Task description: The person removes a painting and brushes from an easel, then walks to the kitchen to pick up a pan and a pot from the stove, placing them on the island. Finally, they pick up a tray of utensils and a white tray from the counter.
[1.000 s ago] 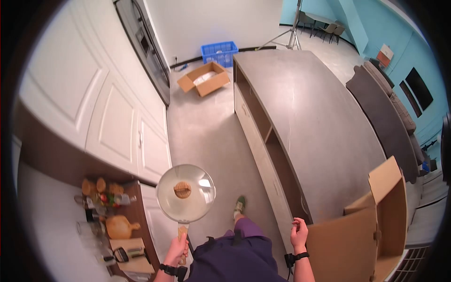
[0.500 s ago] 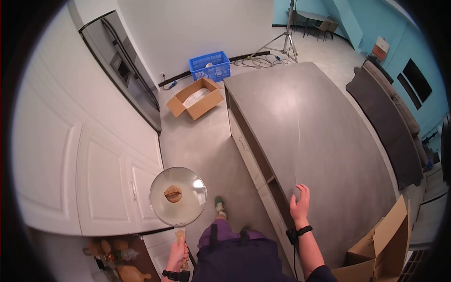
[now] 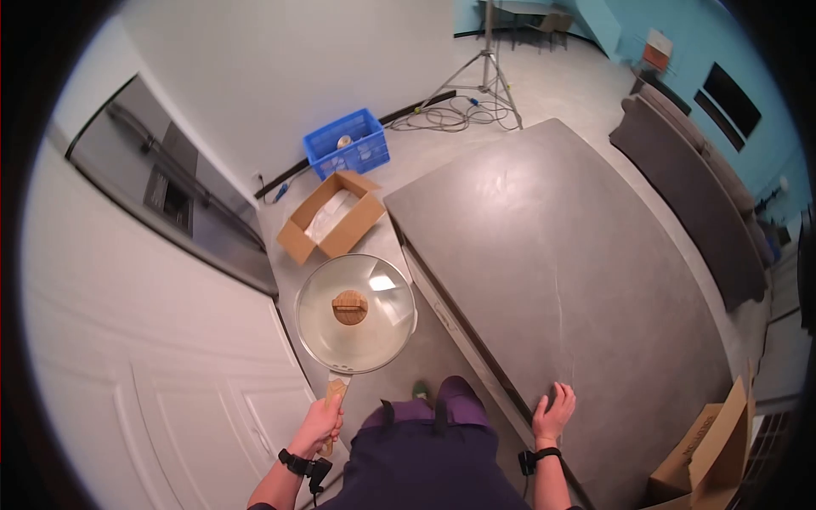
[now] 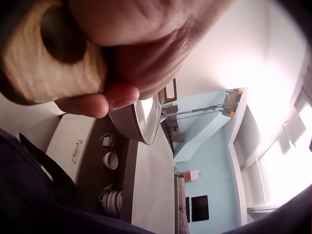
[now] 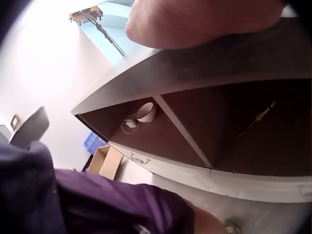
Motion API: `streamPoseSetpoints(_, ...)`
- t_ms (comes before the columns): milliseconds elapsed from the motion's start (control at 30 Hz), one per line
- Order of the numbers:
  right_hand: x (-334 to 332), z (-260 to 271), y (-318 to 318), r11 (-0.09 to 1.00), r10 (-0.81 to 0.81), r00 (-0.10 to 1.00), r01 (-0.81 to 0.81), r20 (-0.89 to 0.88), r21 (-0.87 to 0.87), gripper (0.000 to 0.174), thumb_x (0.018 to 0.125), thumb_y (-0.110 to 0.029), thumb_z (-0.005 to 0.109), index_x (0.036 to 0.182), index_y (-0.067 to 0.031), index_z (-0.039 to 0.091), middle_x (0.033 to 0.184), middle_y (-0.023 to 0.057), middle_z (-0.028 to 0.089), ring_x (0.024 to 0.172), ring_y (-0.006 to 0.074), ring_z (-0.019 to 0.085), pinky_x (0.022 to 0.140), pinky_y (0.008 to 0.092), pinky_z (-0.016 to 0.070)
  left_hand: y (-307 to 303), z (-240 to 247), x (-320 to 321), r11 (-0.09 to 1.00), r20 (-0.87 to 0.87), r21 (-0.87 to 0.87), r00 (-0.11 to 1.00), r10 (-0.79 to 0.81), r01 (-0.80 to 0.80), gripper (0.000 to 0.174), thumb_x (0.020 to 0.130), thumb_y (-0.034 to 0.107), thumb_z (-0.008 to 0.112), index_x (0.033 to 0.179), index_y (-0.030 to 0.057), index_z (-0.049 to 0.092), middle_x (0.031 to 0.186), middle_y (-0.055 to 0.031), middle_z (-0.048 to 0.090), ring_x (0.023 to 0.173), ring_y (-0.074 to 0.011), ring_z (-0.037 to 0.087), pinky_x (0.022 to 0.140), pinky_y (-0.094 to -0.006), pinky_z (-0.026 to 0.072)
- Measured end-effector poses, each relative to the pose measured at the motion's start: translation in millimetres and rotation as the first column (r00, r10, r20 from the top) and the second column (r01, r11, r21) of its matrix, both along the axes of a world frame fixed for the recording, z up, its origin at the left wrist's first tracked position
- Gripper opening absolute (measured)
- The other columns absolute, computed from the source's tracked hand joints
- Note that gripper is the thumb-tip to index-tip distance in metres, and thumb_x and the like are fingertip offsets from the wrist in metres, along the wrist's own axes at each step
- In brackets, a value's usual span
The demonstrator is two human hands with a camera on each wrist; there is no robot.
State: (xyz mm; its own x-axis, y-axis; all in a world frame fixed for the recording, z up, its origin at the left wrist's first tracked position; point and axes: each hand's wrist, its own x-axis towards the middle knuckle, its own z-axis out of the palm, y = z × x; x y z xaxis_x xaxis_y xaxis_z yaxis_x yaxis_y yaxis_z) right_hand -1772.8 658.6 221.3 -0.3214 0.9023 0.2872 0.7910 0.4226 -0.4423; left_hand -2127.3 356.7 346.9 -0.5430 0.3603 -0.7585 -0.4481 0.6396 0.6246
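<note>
A pan with a glass lid (image 3: pixel 374 336) and a round wooden knob (image 3: pixel 349 308) is held out in front of the body. My left hand (image 3: pixel 321 423) grips its wooden handle (image 3: pixel 337 388); in the left wrist view the fingers curl round the handle (image 4: pixel 53 73), with the pan's side (image 4: pixel 129 122) beyond. My right hand (image 3: pixel 554 414) is over the near edge of the grey island top (image 3: pixel 527 255), fingers loosely bent and holding nothing. Whether it touches the top I cannot tell.
An open cardboard box (image 3: pixel 340 223) and a blue crate (image 3: pixel 357 153) stand on the floor ahead. Another carton (image 3: pixel 710 455) is at the island's right corner. Left are white cabinets (image 3: pixel 170 365) and a fridge (image 3: pixel 183 183). A bowl (image 5: pixel 146 112) sits in the island's open shelf.
The view has turned and moved forward along the island. The pan has come up nearer the open box, still in my left hand. My right hand has moved along the island's edge.
</note>
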Motion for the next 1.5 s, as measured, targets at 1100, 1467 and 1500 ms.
streamPoseSetpoints(1100,-141,17,34,0.833,-0.552,0.830,0.553,-0.085,-0.016,0.031,0.085,-0.016,0.044,0.111,-0.0002,0.051,0.118,0.0163,0.049,0.115,0.0352,0.041,0.102,0.0476,0.0236,438,-30,-217,0.627,0.095,0.113,0.620,-0.779,0.771,0.042,0.091,0.047,0.039,0.078,0.0069,0.043,0.051,0.0030,0.036,0.039,-0.0065,0.034,0.037,-0.0226,0.0328)
streamPoseSetpoints(1467,-176,-9,43,0.702,-0.711,0.703,0.711,-0.015,0.049,0.032,0.088,-0.019,0.042,0.115,-0.0029,0.047,0.119,0.0143,0.048,0.118,0.0333,0.040,0.103,0.0484,0.0209,444,-63,-241,0.614,0.213,0.166,0.580,-0.786,0.772,0.041,0.092,0.046,0.039,0.083,0.0058,0.042,0.054,0.0013,0.040,0.039,-0.0073,0.035,0.037,-0.0226,0.0346)
streamPoseSetpoints(1500,-175,-10,44,0.701,-0.712,0.702,0.712,-0.015,0.047,0.032,0.088,-0.019,0.042,0.115,-0.0029,0.047,0.119,0.0143,0.048,0.118,0.0333,0.040,0.103,0.0484,0.0209,444,-66,-244,0.613,0.246,0.188,0.568,-0.786,0.767,0.041,0.092,0.045,0.039,0.085,0.0056,0.042,0.055,0.0004,0.042,0.040,-0.0081,0.039,0.039,-0.0225,0.0372)
